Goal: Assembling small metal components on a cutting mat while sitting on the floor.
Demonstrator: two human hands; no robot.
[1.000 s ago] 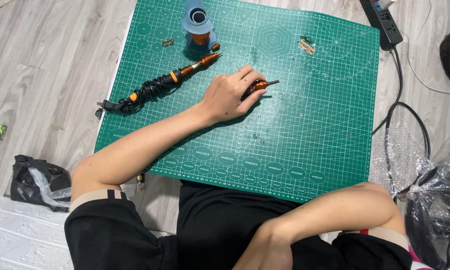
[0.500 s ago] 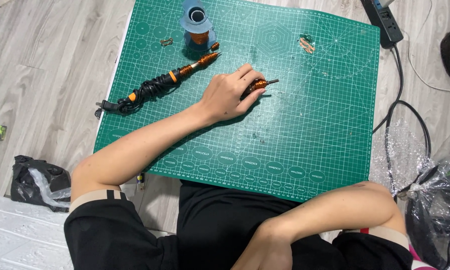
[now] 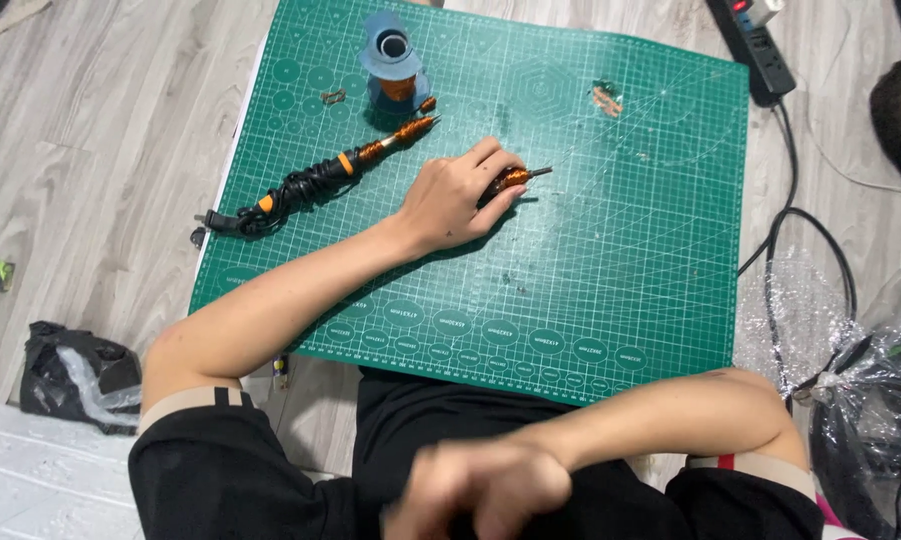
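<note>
Left hand (image 3: 455,200) laid palm-down near the middle of the green cutting mat (image 3: 610,290), grip curled round a small orange-and-dark tool (image 3: 510,180), tip poking out past the fingers toward the mat's right edge. Right hand (image 3: 480,490) blurred below the near edge, over the lap; grip impossible to tell.

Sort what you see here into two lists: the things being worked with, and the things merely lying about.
In use:
left hand gripping a small tool
cutting mat beneath it

Lying about:
soldering iron
blue spool
power strip
black bag
right hand, blurred near the lap
</note>
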